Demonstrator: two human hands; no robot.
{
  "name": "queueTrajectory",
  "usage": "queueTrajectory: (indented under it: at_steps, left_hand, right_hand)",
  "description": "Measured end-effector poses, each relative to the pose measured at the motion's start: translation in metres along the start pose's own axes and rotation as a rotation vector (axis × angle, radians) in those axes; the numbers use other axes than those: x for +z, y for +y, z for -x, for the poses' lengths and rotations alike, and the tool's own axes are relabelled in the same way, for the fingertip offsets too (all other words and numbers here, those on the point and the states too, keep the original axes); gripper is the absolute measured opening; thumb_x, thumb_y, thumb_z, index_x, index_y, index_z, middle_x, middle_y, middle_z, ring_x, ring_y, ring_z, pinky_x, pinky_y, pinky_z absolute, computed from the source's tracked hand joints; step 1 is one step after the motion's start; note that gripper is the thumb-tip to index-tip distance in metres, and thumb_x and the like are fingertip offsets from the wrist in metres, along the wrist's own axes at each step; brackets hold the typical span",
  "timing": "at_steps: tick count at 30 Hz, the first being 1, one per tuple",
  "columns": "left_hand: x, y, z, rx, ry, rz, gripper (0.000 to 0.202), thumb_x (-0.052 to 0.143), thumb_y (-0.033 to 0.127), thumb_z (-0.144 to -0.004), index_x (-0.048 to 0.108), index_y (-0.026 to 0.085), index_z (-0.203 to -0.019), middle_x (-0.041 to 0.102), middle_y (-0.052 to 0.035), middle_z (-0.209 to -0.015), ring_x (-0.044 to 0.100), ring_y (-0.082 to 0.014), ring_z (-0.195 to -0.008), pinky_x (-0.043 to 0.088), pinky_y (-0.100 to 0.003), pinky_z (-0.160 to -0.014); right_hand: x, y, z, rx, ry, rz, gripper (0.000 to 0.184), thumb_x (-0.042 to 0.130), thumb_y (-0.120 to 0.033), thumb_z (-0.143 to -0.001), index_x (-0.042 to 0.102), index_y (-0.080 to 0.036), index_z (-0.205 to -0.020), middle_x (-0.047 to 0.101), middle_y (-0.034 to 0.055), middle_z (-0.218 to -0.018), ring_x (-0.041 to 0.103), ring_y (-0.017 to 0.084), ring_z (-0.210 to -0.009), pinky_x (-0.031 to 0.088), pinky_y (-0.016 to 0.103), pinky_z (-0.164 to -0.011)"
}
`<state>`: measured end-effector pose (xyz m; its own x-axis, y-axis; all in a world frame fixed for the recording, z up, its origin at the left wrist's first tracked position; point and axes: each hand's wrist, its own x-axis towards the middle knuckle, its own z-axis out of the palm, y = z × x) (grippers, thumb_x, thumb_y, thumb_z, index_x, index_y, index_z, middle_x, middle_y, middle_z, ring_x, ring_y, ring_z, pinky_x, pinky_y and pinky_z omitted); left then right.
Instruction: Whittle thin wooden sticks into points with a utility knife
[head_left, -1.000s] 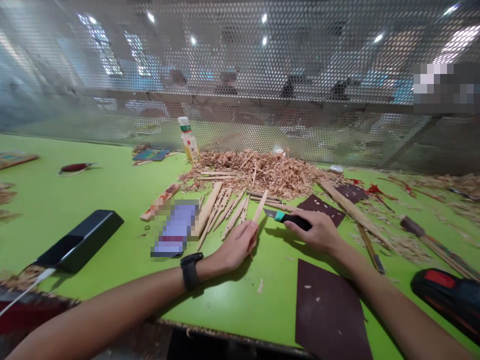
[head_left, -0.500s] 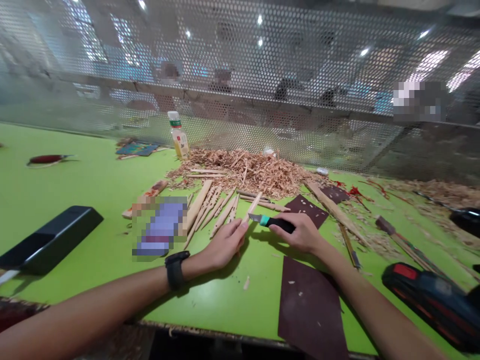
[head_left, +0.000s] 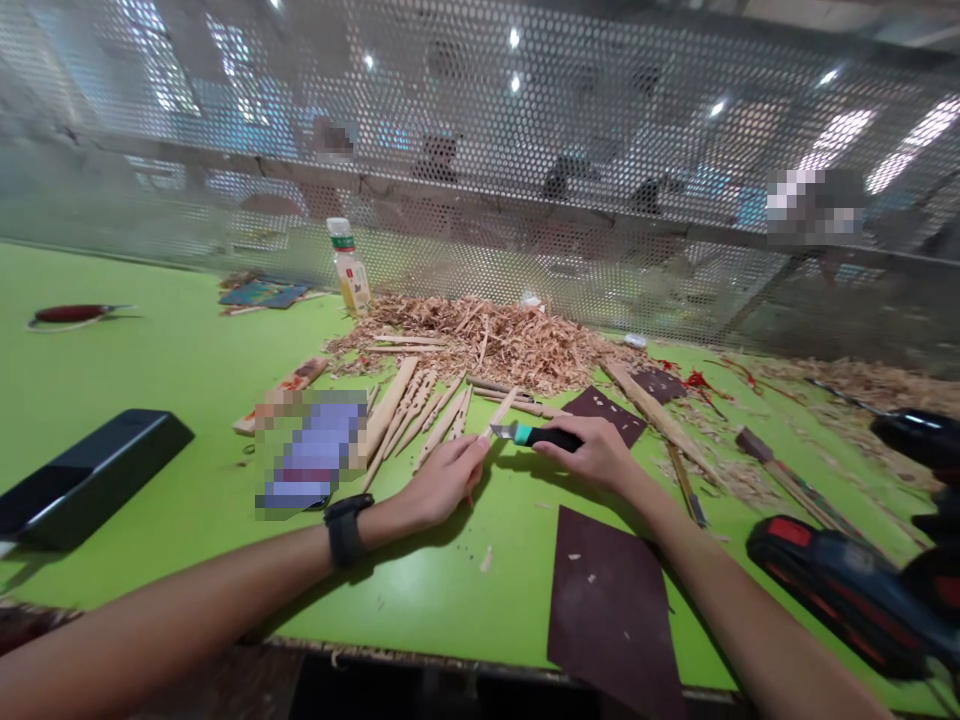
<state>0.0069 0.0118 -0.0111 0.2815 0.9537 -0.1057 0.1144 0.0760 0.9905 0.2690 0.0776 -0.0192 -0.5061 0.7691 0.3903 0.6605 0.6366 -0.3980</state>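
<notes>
My left hand point(head_left: 442, 482), with a dark watch on its wrist, is closed around the lower end of a pale wooden stick point(head_left: 501, 408) that points up and away from me. In my right hand point(head_left: 596, 452) is a utility knife point(head_left: 551, 437) with a black and teal handle, fingers wrapped round it. Its blade points left and meets the stick just above my left fingers; whether it bites into the wood I cannot tell. Several carved wooden sticks point(head_left: 409, 415) lie on the green table left of the held stick. The stick's lower end is hidden in my left hand.
A heap of wood shavings point(head_left: 517, 345) lies at the back beside a bottle point(head_left: 349, 270). Brown sandpaper point(head_left: 611, 610) rests near the front edge. A cordless drill point(head_left: 832, 590) lies at right, a phone point(head_left: 319, 450) and dark box point(head_left: 94, 475) at left. Perforated metal screen point(head_left: 480, 150) stands behind.
The camera view has shifted slightly, so everything sits a little further left. Both hands keep their grips; the knife blade stays at the stick, close above my left fingers.
</notes>
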Motion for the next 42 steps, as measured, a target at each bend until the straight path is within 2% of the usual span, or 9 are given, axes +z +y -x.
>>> queueTrajectory:
  at_steps: [7,9,12,14,17,23,27,34,42]
  left_hand:
    - [0.002,0.0,-0.004,-0.028,0.014,0.016,0.044,0.048,0.057,-0.098,0.046,0.023,-0.07,0.038,0.0073,-0.052,0.036,-0.0106,-0.044,0.039,-0.026,-0.046]
    - [0.002,0.002,-0.001,-0.034,0.025,-0.017,0.044,0.045,0.056,-0.099,0.044,0.023,-0.069,0.038,0.0068,-0.052,0.037,-0.0114,-0.045,0.037,-0.026,-0.046]
    - [0.003,0.004,0.006,0.023,0.005,-0.12,0.045,0.043,0.053,-0.101,0.044,0.022,-0.067,0.042,0.0043,-0.056,0.041,-0.0125,-0.051,0.033,-0.027,-0.05]
    - [0.003,0.004,0.011,0.089,-0.047,-0.197,0.046,0.044,0.052,-0.102,0.046,0.021,-0.068,0.046,0.0029,-0.06,0.042,-0.0126,-0.056,0.032,-0.027,-0.053]
    - [0.002,0.001,0.012,0.107,-0.076,-0.2,0.046,0.042,0.055,-0.104,0.047,0.021,-0.072,0.046,0.003,-0.063,0.042,-0.0123,-0.057,0.032,-0.028,-0.055]
    - [0.001,-0.004,0.007,0.071,-0.022,-0.103,0.036,0.049,0.055,-0.102,0.045,0.023,-0.087,0.045,0.0065,-0.064,0.042,-0.0107,-0.054,0.035,-0.025,-0.052]
    - [0.001,-0.004,0.006,0.064,0.006,-0.092,0.034,0.053,0.055,-0.101,0.048,0.023,-0.093,0.046,0.0061,-0.069,0.044,-0.0104,-0.056,0.038,-0.023,-0.051]
    - [0.001,-0.011,0.003,0.053,-0.007,0.101,0.05,0.033,0.062,-0.105,0.058,0.019,-0.105,0.04,0.0064,-0.065,0.034,-0.0099,-0.05,0.031,-0.022,-0.044]
    - [0.001,-0.011,0.002,0.065,0.03,0.043,0.04,0.05,0.064,-0.099,0.048,0.024,-0.099,0.044,0.0079,-0.064,0.04,-0.0098,-0.05,0.038,-0.021,-0.047]
  right_hand:
    - [0.006,0.002,-0.004,0.006,-0.013,0.023,0.046,0.06,-0.063,-0.097,0.08,-0.023,-0.102,0.081,0.0093,-0.104,0.076,0.027,-0.088,0.054,0.036,-0.075]
    - [0.005,0.006,-0.005,0.03,-0.021,0.028,0.051,0.055,-0.066,-0.098,0.08,-0.022,-0.105,0.081,0.0095,-0.1,0.074,0.026,-0.082,0.053,0.035,-0.068]
    - [-0.006,0.022,-0.005,0.203,0.027,0.077,0.06,0.045,-0.069,-0.1,0.08,-0.021,-0.108,0.078,0.0088,-0.084,0.067,0.023,-0.064,0.044,0.033,-0.054]
    - [-0.017,0.037,-0.003,0.325,0.107,0.15,0.062,0.048,-0.072,-0.098,0.081,-0.021,-0.104,0.077,0.0088,-0.081,0.064,0.023,-0.063,0.04,0.033,-0.053]
    - [-0.03,0.049,-0.001,0.404,0.175,0.211,0.062,0.047,-0.073,-0.097,0.08,-0.02,-0.094,0.074,0.0093,-0.078,0.063,0.024,-0.065,0.036,0.033,-0.055]
    - [-0.024,0.022,-0.004,0.341,0.046,0.127,0.062,0.046,-0.076,-0.096,0.076,-0.022,-0.094,0.073,0.0059,-0.075,0.06,0.021,-0.061,0.034,0.031,-0.055]
    - [-0.015,0.011,-0.004,0.312,0.021,0.125,0.062,0.043,-0.075,-0.097,0.072,-0.02,-0.093,0.07,0.0065,-0.073,0.06,0.021,-0.062,0.033,0.031,-0.055]
    - [-0.011,0.005,-0.003,0.259,0.003,0.051,0.057,0.035,-0.067,-0.102,0.065,-0.018,-0.101,0.071,0.0095,-0.081,0.062,0.023,-0.067,0.037,0.032,-0.059]
    - [-0.008,-0.007,-0.001,0.2,-0.086,-0.022,0.055,0.029,-0.062,-0.106,0.063,-0.019,-0.103,0.068,0.006,-0.076,0.058,0.02,-0.061,0.036,0.032,-0.058]
